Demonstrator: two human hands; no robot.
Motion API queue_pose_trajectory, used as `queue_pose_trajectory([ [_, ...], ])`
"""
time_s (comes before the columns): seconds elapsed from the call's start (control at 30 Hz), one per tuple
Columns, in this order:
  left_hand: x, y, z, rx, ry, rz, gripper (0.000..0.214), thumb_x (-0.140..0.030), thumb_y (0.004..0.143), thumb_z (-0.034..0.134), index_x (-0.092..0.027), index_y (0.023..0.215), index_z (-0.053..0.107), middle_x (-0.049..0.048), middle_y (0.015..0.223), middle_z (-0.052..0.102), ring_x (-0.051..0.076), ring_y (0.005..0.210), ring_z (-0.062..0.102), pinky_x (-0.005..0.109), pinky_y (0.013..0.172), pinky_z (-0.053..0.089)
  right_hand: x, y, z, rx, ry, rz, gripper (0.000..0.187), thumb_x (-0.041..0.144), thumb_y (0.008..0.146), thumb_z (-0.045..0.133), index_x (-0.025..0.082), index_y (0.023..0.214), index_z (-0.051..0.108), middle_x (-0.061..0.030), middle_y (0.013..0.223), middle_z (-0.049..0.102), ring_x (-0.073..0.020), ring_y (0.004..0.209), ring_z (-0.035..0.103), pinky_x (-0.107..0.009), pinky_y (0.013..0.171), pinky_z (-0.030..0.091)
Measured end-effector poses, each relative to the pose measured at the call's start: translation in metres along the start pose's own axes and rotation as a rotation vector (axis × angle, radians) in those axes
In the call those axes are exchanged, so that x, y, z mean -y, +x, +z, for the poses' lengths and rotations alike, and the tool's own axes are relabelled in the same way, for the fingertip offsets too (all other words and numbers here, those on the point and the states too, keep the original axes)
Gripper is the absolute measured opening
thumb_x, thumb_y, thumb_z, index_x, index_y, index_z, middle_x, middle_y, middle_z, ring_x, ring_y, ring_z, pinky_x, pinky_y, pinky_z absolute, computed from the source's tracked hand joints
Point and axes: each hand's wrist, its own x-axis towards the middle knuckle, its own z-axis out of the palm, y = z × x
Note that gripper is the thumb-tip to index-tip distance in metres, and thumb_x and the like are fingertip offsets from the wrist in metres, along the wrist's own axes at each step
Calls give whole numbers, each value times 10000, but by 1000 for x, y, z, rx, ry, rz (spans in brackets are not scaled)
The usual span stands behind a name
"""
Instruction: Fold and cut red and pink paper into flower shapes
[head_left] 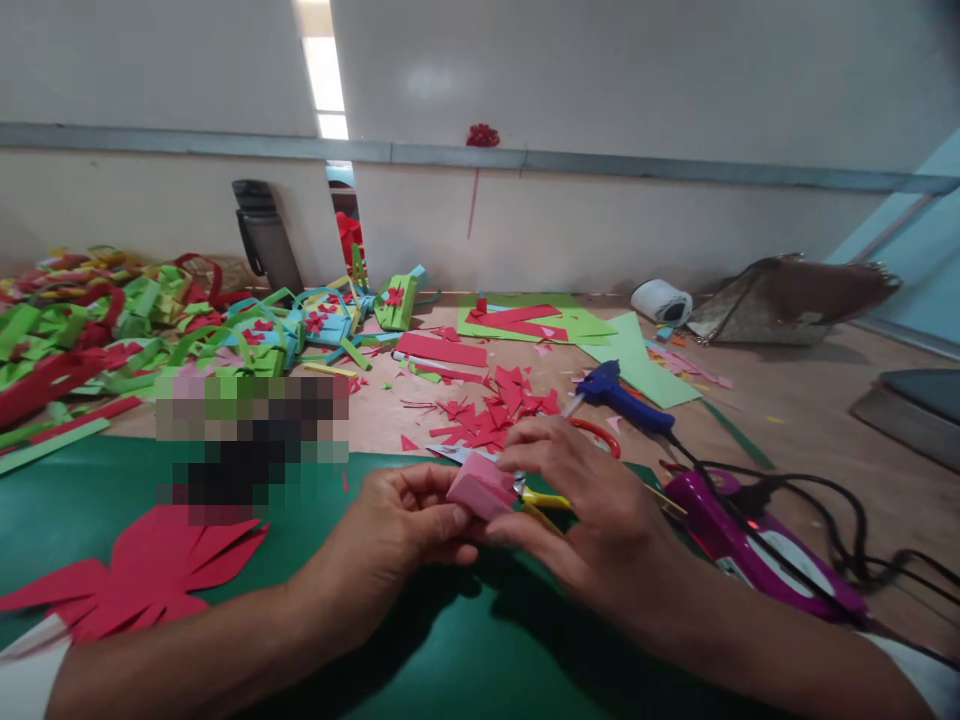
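One folded pink paper piece [480,482] lies between both hands' fingers over the green mat [450,655]: the left hand [401,520] pinches its left side, the right hand [592,500] grips its right. One red cutout [150,565] lies leftward. Rightward is one purple power strip [765,545]; beyond, one blue glue gun [626,392]; farther, one dark bottle [268,240].

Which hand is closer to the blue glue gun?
Right: the right hand is on the near side of the blue glue gun; the left hand is farther off, leftward.
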Motion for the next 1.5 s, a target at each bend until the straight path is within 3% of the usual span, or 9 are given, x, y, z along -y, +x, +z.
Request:
queue_pose_trajectory([
  [0.07, 0, -3, 1, 34, 18, 4, 212, -154, 719, 716, -127, 927, 689, 84, 870, 712, 160, 784, 663, 212, 666, 499, -1, -2, 5, -2, 45, -7, 69, 111, 837, 592, 168, 873, 577, -85, 957, 576, -200, 891, 566, -311, 744, 474],
  [0.2, 0, -6, -1, 136, 2, 14, 269, -286, 769, 687, -128, 987, 683, 115, 979, 685, 203, 871, 664, 232, 688, 501, -10, -6, 7, -52, 40, -96, 163, 45, 850, 544, 200, 850, 595, -69, 1046, 543, -193, 988, 557, -319, 796, 480],
  [0.33, 1, -4, -3, 148, 3, 8, 286, -363, 824, 607, -93, 872, 687, 99, 813, 672, 180, 724, 670, 230, 612, 493, -11, -7, 3, -103, -35, -259, 240, -31, 797, 519, 195, 839, 589, -76, 1054, 550, -237, 1083, 528, -397, 879, 467],
  [0.53, -2, -1, -4, 21, 88, 74, 205, -302, 790, 644, -103, 740, 639, 48, 616, 627, 109, 540, 575, 194, 518, 457, -4, -10, -4, -71, -110, -454, 190, 28, 845, 478, 160, 835, 614, -112, 1024, 623, -259, 1074, 530, -446, 864, 484],
  [0.73, -9, -4, -7, 84, 60, 66, 255, -341, 785, 650, -108, 694, 598, 17, 506, 573, 64, 429, 479, 142, 400, 326, -8, -13, -7, -21, -183, -492, 172, 59, 861, 489, 173, 851, 618, -93, 1000, 656, -244, 1074, 529, -460, 914, 454],
  [0.83, -9, -5, -7, 73, 41, 34, 223, -310, 750, 683, -107, 714, 600, 44, 526, 619, 92, 452, 540, 164, 438, 387, -13, -14, -3, -37, -118, -431, 197, 20, 824, 482, 168, 860, 607, -107, 997, 636, -250, 1078, 520, -444, 888, 466],
  [1.03, -9, -3, -6, -6, 59, 76, 189, -221, 716, 709, -83, 825, 641, 69, 613, 679, 113, 517, 598, 198, 521, 465, -16, -16, 7, -79, 93, -131, 285, -13, 834, 422, 217, 887, 584, -76, 1025, 616, -202, 1005, 576, -381, 843, 483],
  [1.23, -9, -4, -3, -34, 100, 78, 180, -210, 734, 685, -86, 856, 641, 77, 665, 687, 129, 568, 618, 215, 544, 475, -4, -14, 4, -70, 228, 208, 114, 213, 920, 495, 201, 982, 590, -35, 873, 669, -174, 807, 627, -288, 698, 493],
  [1.5, -8, -6, -1, -90, 237, 146, 172, -242, 712, 700, -91, 783, 656, 9, 538, 576, 79, 446, 480, 185, 428, 331, -5, -13, 6, 58, 460, 415, 301, 436, 922, 469, 178, 929, 624, -17, 756, 632, -154, 693, 590, -256, 602, 456],
])
